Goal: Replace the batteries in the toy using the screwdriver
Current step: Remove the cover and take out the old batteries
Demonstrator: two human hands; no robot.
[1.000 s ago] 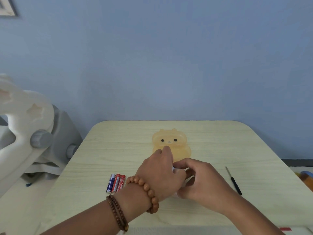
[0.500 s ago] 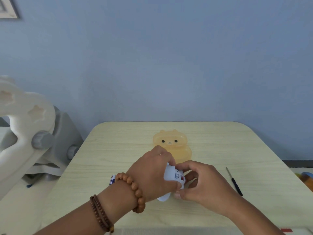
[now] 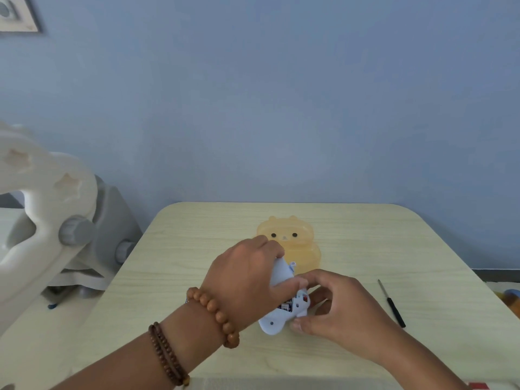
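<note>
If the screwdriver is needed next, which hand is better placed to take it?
Probably the right hand: the screwdriver lies on the table just beyond it, with nothing between. The left hand wraps the toy and would have to cross over the right.

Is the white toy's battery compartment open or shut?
Open: uncovered batteries show inside the white toy, which the left hand and right hand grip.

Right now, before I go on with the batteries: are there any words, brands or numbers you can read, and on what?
No text can be read in this view.
Batteries in the toy: coloured print, too small and blurred to read.
Screwdriver: no marking visible.
Picture on the wall: no letters made out.
</note>
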